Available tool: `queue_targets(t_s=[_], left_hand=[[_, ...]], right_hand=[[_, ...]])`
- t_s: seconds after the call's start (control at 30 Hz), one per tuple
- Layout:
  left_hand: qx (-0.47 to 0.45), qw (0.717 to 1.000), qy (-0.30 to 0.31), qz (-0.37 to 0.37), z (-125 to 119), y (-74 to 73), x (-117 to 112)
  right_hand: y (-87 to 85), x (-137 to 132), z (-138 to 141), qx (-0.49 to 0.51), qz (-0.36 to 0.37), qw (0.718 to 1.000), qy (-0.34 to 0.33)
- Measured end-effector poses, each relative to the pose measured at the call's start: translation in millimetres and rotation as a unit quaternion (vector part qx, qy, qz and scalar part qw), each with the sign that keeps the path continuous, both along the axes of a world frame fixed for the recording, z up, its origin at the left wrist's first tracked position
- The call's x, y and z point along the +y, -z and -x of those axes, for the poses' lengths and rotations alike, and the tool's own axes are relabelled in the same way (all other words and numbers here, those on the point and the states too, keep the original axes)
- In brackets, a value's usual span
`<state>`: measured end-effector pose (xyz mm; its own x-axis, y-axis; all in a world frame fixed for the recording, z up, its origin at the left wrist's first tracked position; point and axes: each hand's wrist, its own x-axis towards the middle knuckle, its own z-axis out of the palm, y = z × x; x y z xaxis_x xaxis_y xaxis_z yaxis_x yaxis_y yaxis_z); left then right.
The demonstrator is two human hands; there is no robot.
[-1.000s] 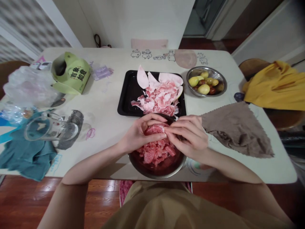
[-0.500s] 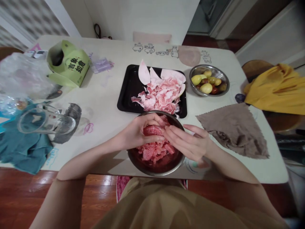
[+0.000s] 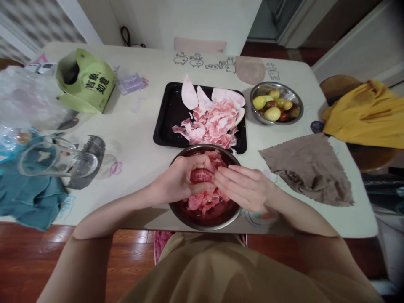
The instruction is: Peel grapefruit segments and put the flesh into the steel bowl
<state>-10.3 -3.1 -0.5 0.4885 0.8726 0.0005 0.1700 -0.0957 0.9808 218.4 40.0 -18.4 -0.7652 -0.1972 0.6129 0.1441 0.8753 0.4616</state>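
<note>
My left hand [image 3: 183,176] curls around a red pomelo segment [image 3: 201,176], thumb below and fingers above it. The fingers of my right hand [image 3: 241,185] are bunched against the segment's right end; its fingertips are partly hidden, and they appear to pinch there. Both hands are above a steel bowl [image 3: 205,227] at the table's front edge. Inside lie loose pieces of red pomelo flesh [image 3: 205,204]. Just behind the bowl, a black tray [image 3: 166,126] carries torn pink membrane [image 3: 214,124] and thick pale peel wedges [image 3: 190,93].
At the back right stands a steel bowl of small fruits [image 3: 274,112]. A brown cloth [image 3: 312,168] lies on the right of the table [image 3: 135,126]. Leftward are a glass pitcher [image 3: 59,160], a teal cloth [image 3: 31,198], a green carton [image 3: 88,84] and plastic bags [image 3: 28,97].
The segment has turned a little in my left hand, and my right fingers have drawn closer together at its end. The whole view has shifted slightly.
</note>
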Motion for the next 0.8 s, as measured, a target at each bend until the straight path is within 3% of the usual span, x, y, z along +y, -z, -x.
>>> queue_targets(t_s=[0.2,0.37,0.57,0.8], left_hand=[[0.070,0.996,-0.023,-0.058,-1,-6.5,-5],[0.131,0.986,-0.020,-0.103,-2,-8.6,-7],[0.052,0.992,-0.034,-0.112,0,-8.9,-3],[0.042,0.989,-0.034,-0.138,1,-13.7,-2]], right_hand=[[5.1,-5,2,0.043,0.101,0.994,-0.001],[-3.5,-7,2,0.022,0.198,0.980,0.020],[-16.0,-5,6,0.099,0.311,0.943,0.071],[-20.5,-5,4,0.136,0.341,0.925,0.097]])
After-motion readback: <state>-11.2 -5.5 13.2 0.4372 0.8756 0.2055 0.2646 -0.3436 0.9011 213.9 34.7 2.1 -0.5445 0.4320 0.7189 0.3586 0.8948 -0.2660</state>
